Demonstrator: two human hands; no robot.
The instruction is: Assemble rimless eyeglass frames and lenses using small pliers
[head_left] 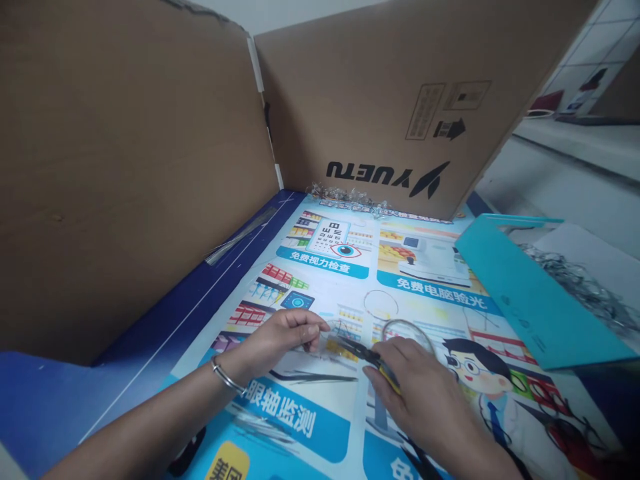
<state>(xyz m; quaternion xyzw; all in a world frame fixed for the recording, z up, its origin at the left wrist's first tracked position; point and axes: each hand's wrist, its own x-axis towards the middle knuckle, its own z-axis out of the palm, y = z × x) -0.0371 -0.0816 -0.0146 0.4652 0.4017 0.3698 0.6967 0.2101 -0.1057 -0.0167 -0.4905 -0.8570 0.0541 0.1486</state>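
Observation:
My left hand [283, 337], with a silver bangle on the wrist, is closed in a pinch on a small clear part with thin wire, too small to name. My right hand [417, 390] is wrapped round small pliers [363, 353] with yellow-and-black handles; their dark jaws point left toward the left hand's pinch. Both hands rest over a printed blue poster [320, 273] that covers the table. A loose wire ring [381, 305] lies just beyond the hands, and a second ring [407, 327] curves by my right knuckles.
Brown cardboard walls [125, 167] stand at the left and back. A teal box lid [530, 300] with a heap of wire frames [580, 283] sits at the right. Thin metal rods [240, 237] lie along the left wall, clear scraps [350, 197] at the back, and tweezers [315, 378] below my left hand.

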